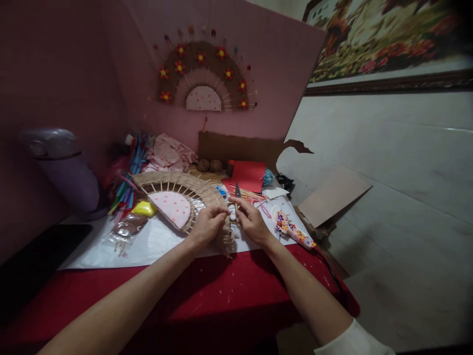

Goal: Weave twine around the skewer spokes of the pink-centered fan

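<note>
A half-round fan of woven twine and thin sticks (pixel 181 181) lies on the white sheet, with a dotted pink half-disc (pixel 172 207) at its inner edge. My left hand (pixel 210 224) is closed at the fan's right end, thumb and finger pinching the twine there. Loose twine (pixel 226 239) hangs below those fingers. Just to the right, my right hand (pixel 253 222) is closed around what look like small scissors, their dark pointed blades (pixel 237 190) sticking up past the fingers. Most of the handle is hidden by the hand.
Red paper (pixel 248 176), thin sticks and blue yarn (pixel 268 176) lie behind my hands. A flower-patterned glue gun (pixel 293 230) rests at right. Pipe cleaners (pixel 135 165), a yellow packet (pixel 145 208) and a purple bottle (pixel 70 172) stand left. A decorated fan (pixel 199 54) hangs behind.
</note>
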Demonstrator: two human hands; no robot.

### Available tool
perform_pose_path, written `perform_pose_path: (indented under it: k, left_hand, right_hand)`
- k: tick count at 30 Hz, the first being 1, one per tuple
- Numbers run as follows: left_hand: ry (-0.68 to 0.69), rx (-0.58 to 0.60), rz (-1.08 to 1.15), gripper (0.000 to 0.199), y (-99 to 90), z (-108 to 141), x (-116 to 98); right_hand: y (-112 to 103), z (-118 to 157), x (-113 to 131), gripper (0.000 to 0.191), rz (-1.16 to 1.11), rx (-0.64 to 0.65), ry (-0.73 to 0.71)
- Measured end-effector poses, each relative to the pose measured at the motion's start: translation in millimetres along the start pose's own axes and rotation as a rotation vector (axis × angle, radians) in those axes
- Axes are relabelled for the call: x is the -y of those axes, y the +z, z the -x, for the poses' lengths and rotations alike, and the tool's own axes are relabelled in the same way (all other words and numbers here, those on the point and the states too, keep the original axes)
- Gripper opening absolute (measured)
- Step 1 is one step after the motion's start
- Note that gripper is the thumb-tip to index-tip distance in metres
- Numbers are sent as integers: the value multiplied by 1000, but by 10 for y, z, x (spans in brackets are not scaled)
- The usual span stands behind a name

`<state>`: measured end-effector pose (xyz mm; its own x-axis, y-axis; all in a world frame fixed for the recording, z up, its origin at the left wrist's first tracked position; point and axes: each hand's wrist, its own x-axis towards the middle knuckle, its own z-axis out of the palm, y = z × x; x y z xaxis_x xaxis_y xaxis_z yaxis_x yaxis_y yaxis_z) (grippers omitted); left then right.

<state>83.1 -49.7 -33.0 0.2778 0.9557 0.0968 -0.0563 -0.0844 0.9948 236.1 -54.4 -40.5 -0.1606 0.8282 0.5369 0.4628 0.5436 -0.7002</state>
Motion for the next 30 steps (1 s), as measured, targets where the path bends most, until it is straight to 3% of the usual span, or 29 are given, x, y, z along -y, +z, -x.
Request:
perform_pose_path:
  k: [5, 9, 14, 22, 30]
  left_hand:
    - [152, -58, -192, 18, -49, -45, 68]
    - [283, -152, -595, 18, -81, -20, 38]
    - [564, -311, -1071, 14, -60, 46, -48]
    - [321, -187, -1271, 25, 1, 70, -9]
    - [308, -205, -1264, 24, 10, 65, -21]
  right_hand:
    - [42, -19, -88, 15, -146, 93, 102]
    - [66, -35, -115, 14, -182, 68, 151]
    - [89, -31, -54, 11, -113, 11, 143]
    - [103, -6, -44, 11, -43, 26, 106]
    - [114, -2, -22, 11, -75, 27, 155]
